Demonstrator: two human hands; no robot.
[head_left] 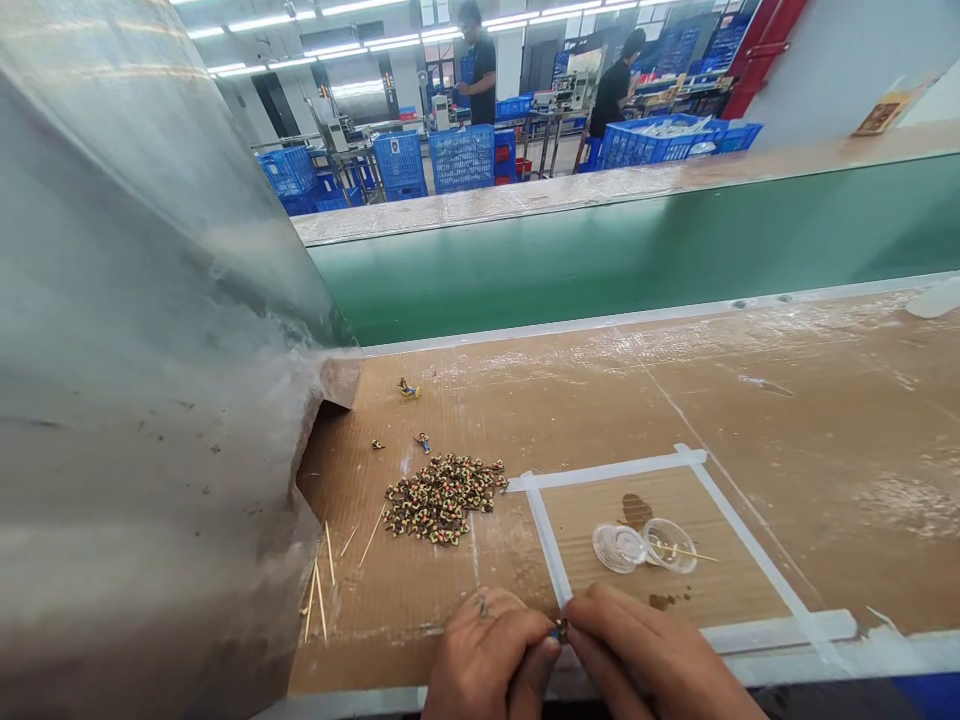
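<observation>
1. Several thin wooden sticks [321, 585] scattered far left on the cardboard-covered bench [787, 420], beside a grey sheet-metal panel [135, 380].
2. Heaped just right of them: a pile of small multicoloured parts [442, 497], a few strays beyond it.
3. At the near edge, left hand [487, 650] and right hand [645, 660] meeting, fingertips of both pinched shut on one tiny component [559, 630].
4. Inside the white tape rectangle [615, 468]: two clear plastic cups [645, 546], touching, a stick across one.
</observation>
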